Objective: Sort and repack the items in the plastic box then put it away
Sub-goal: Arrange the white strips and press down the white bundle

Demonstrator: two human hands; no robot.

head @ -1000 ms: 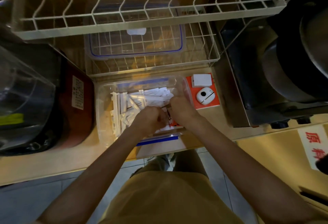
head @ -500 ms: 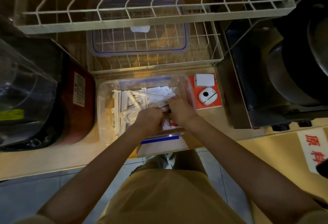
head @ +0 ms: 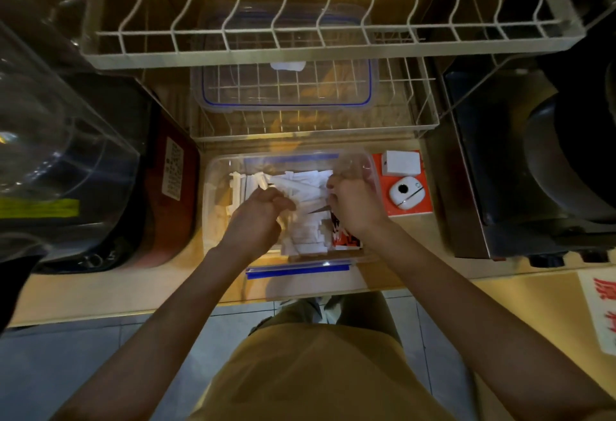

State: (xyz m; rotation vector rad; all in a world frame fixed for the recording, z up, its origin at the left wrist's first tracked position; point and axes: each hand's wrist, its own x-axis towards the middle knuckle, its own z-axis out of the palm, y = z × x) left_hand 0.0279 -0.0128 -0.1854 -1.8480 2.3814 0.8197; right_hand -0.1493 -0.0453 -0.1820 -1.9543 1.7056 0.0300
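Countertop (head: 100, 290), plastic box (head: 213, 187), white packets (head: 305, 237), both hands inside, labels unreadable.

The plastic box (head: 213, 187) is showing clear, glossy walls; inside it, white strips (head: 305, 237) are looking matt, papery; behind it, the wire rack (head: 333, 50) is looking smooth, white-coated; beneath, the counter (head: 133, 287) is looking like pale wood.
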